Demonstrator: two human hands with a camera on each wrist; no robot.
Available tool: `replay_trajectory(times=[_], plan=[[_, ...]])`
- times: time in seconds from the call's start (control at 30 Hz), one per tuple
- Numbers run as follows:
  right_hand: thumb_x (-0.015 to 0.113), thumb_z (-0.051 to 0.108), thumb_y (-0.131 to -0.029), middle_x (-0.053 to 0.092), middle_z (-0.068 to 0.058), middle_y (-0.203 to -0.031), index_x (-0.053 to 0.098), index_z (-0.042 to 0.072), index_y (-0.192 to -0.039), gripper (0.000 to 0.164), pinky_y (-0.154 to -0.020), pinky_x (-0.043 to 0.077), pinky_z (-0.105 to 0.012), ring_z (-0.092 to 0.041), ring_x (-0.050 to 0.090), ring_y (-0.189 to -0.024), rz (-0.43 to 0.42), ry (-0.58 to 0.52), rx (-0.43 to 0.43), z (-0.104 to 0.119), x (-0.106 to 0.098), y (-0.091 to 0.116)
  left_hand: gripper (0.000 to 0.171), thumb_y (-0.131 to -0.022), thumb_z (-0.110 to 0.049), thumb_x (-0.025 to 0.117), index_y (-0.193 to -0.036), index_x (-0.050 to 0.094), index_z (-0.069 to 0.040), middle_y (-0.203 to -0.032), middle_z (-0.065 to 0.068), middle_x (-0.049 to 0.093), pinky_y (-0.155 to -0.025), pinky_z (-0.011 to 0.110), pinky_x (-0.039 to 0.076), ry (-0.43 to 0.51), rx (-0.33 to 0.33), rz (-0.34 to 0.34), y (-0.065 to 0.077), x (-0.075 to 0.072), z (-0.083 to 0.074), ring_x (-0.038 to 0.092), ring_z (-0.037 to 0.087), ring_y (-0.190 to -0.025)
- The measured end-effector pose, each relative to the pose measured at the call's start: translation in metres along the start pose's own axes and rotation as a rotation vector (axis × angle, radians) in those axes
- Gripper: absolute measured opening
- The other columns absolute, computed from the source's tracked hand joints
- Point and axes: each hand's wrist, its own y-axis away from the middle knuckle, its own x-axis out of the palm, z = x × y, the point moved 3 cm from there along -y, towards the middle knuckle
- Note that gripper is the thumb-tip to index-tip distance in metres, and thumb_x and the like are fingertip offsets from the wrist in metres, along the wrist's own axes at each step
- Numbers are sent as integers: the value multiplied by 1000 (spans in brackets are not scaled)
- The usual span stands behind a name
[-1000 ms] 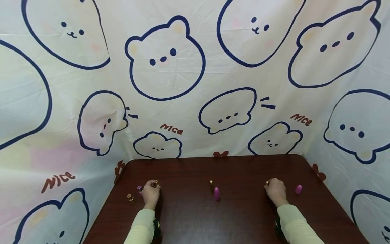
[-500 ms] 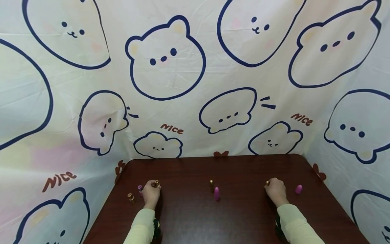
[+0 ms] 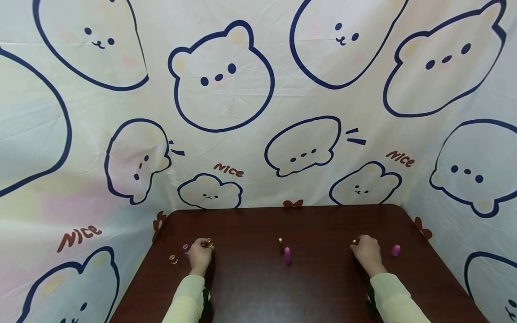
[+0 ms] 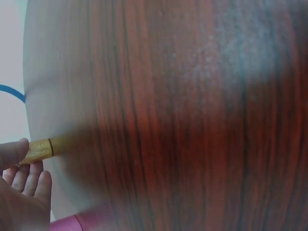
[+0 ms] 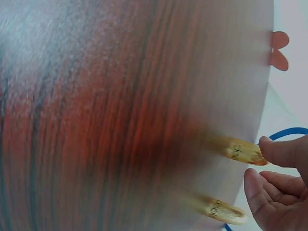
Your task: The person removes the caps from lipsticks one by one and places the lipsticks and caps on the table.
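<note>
My left hand (image 3: 199,257) pinches a small gold cylinder (image 4: 39,151) between thumb and fingers; it stands upright on the table. Beside that hand stand a purple cylinder (image 3: 186,248) and another gold cylinder (image 3: 173,259), both with flat round tops. On the right, my right hand (image 3: 367,252) has thumb and fingers at the tip of a gold bullet-shaped tube (image 5: 244,151) with dark lettering. A second lettered gold tube (image 5: 224,211) stands close by in the right wrist view, hidden behind the hand in the head view. Further right is a pink bullet-shaped tube (image 3: 396,250).
Midway between the hands, a gold bullet-shaped tube (image 3: 280,244) and a pink one (image 3: 287,255) stand together on the dark brown table (image 3: 250,291). Behind the table and at its sides hangs a pale cloth (image 3: 250,154) with bear drawings.
Both hands keep their places and their hold. The head view has shifted very slightly; the tubes and cylinders stand where they were.
</note>
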Motion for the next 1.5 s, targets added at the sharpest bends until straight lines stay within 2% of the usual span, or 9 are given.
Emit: replay_trajectory(times=[0.17,0.4,0.57,0.73,1.07,1.3,1.5], plan=[[67,7,-87,61,-37,-103,59,-19,-111,36,-69,52,-53,-46,63,-87,-25,-12,-25,8,-4,3,18,-79,5,73,-94,64,8,-89,23,67,-78,52,47,-4,-1,15,0,-2,-2,62,39,-85],[68,8,-89,63,-29,-108,57,-12,-124,42,-72,53,-48,-40,62,-96,-21,-103,-71,39,-6,6,19,-78,4,74,-94,64,9,-90,24,67,-81,53,45,-20,11,14,1,-2,-1,62,40,-87],[71,6,-88,65,-23,-108,60,-8,-124,40,-76,54,-46,-35,63,-98,23,-154,-140,66,0,9,19,-78,4,75,-93,64,9,-89,24,68,-82,53,44,-20,8,17,0,-1,1,62,40,-87],[74,7,-86,67,-18,-104,64,-4,-120,37,-73,55,-42,-28,64,-90,56,-195,-217,88,12,13,18,-78,5,74,-93,65,9,-88,23,67,-81,53,44,-19,3,28,0,-1,1,62,39,-86],[77,23,-84,68,-6,-102,69,6,-114,35,-73,55,-35,-14,62,-85,204,-271,-332,115,48,26,17,-78,6,75,-91,65,9,-85,21,67,-76,51,47,-26,9,47,-1,-1,2,63,36,-82],[76,26,-85,67,-4,-103,68,4,-115,38,-74,54,-35,-16,62,-89,281,-280,-452,129,60,35,17,-77,6,75,-90,65,9,-84,21,67,-76,51,47,-35,17,40,-3,0,3,63,36,-81],[77,26,-84,67,-8,-111,69,6,-112,36,-83,52,-44,-22,62,-99,301,-225,-466,133,73,37,17,-77,6,75,-90,65,9,-84,21,67,-77,51,47,-38,20,40,-4,2,3,63,36,-81]])
